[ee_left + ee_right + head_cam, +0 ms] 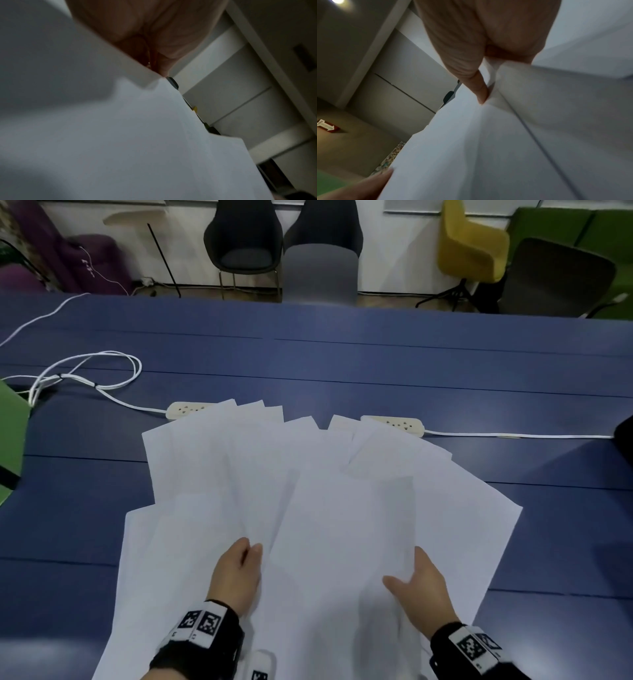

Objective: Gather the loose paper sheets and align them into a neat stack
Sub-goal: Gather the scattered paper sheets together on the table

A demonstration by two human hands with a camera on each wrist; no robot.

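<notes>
The paper sheets (329, 508) lie fanned across the lower centre of the head view on the blue table (342, 364), overlapping, their long axes splaying from the near edge toward the top of the frame like spokes. One sheet sits uppermost in the middle, its long axis running nearly straight up the frame.

The left hand (236, 573) grips that sheet's left edge, fingers tucked under the paper and thumb on top; the left wrist view shows the fingers (154, 40) curled behind a sheet edge. The right hand (421, 587) holds the right edge, thumb spread over the top surface toward frame centre; in the right wrist view a fingertip (481, 94) presses into a fold of paper.

Just beyond the fan, partly covered by sheet corners, lie two white power strips (394, 424), their cables (85, 371) trailing to left and right. Chairs (243, 241) stand along the upper frame.
</notes>
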